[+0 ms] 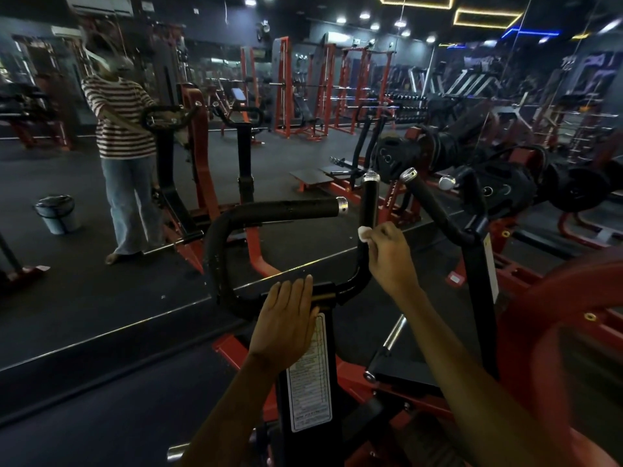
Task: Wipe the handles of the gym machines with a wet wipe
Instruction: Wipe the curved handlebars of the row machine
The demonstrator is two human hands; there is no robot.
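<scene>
**A dark gym with a big mirror**

The room is dim. The floor [84,298] is dark and flat. A big mirror [50,163] covers the wall ahead. Small round lights [364,15] shine on the black ceiling, with yellow strips [485,10] and one blue strip [529,32]. Red racks [286,85] stand far back. A row of dumbbells [404,106] sits near them. A grey bin [58,214] stands on the left. Black weight plates [505,190] hang on the right.
</scene>
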